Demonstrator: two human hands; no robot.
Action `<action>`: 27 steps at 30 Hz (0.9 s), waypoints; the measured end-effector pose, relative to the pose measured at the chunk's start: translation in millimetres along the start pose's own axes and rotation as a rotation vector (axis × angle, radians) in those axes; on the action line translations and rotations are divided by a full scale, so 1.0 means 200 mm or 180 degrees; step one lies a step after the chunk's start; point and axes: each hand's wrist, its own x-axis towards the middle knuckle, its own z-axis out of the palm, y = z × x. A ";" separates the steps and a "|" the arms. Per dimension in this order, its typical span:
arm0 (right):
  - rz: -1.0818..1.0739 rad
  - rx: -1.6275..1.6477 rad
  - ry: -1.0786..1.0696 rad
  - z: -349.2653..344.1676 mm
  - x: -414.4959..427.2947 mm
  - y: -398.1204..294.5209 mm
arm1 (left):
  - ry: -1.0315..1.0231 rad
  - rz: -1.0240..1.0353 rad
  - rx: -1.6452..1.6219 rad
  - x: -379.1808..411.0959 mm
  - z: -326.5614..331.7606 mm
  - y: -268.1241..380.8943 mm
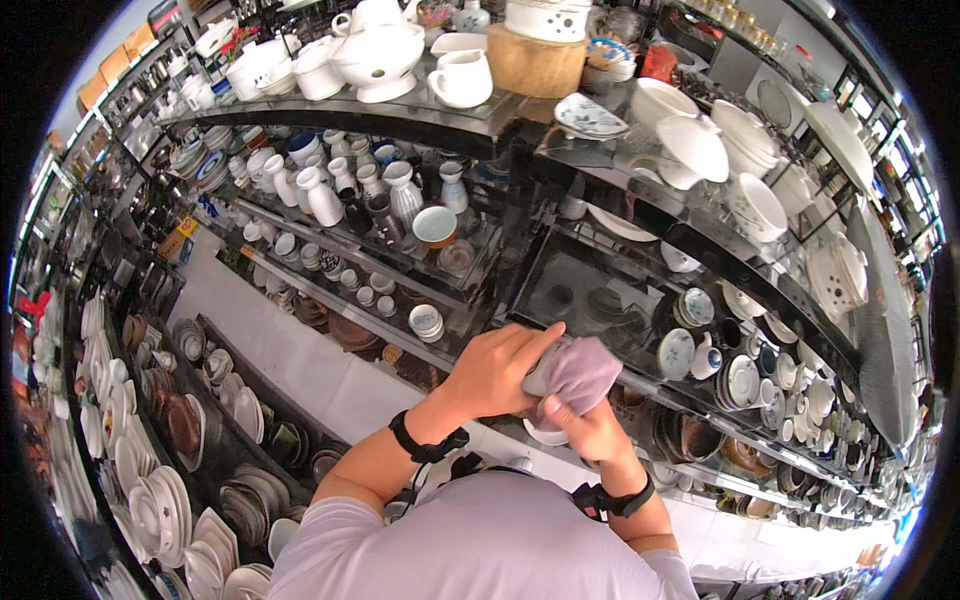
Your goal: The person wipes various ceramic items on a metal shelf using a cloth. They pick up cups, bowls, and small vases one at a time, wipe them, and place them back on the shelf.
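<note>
My left hand grips a pale grey ceramic piece, probably a small vessel, mostly hidden by fingers and cloth. A mauve cloth is bunched over the piece's right side. My right hand holds this cloth against it from below, thumb on top. Under my hands shows the edge of a white dish; whether it is held or stands lower down I cannot tell. Both hands are in front of a dark glass shelf.
White sake bottles and a pale bowl stand on the left shelf. Above are a white pitcher and a footed bowl near the shelf edge. Plates and cups fill the right. Stacked dishes line the left rack.
</note>
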 end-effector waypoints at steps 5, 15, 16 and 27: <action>0.0282 0.1806 0.1123 0.15 0.29 0.18 | 0.0156 0.0005 0.0203 0.00 -0.13 -0.29; -0.0669 0.0105 0.3406 0.00 0.77 0.75 | 0.1042 -0.0837 -0.0102 -0.13 -0.28 -0.96; -0.0635 -0.0320 0.3354 -0.01 0.78 0.80 | 0.1094 -0.0896 -0.0099 -0.13 -0.27 -1.03; 0.0153 -0.3966 0.3256 0.00 0.90 0.98 | 0.1142 -0.1362 -0.0099 0.03 -0.16 -1.49</action>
